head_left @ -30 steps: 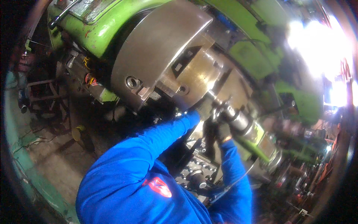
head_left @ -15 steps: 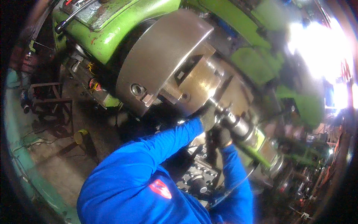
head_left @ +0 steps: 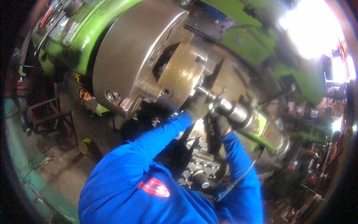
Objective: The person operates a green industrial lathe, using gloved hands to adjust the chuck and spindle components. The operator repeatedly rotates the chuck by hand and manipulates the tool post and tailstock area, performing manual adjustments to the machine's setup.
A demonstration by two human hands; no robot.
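Note:
My left hand (head_left: 198,106), in a dark glove, reaches beneath a thin bright metal rod (head_left: 204,92) between the chucked workpiece and the tailstock; its fingers are too dim to make out. Beside it my right hand (head_left: 222,125), also gloved, is closed just under the shiny tailstock barrel (head_left: 236,112). What it grips, if anything, is hidden. The rod points from the barrel toward the face of a brassy round workpiece (head_left: 182,72). Steel jaws (head_left: 151,90) of a large lathe chuck (head_left: 126,48) stand around that workpiece.
The green headstock (head_left: 84,48) rises behind the chuck, and the green tailstock body (head_left: 260,125) extends to the right. A bolted tool post (head_left: 201,177) sits below my hands, close to my torso. A metal frame (head_left: 52,115) stands on the floor at left. Bright light glares at upper right.
The view has shifted, so the lathe appears farther left and slightly higher. Both hands remain close together by the rod and tailstock barrel; my left hand shows a little farther from the right.

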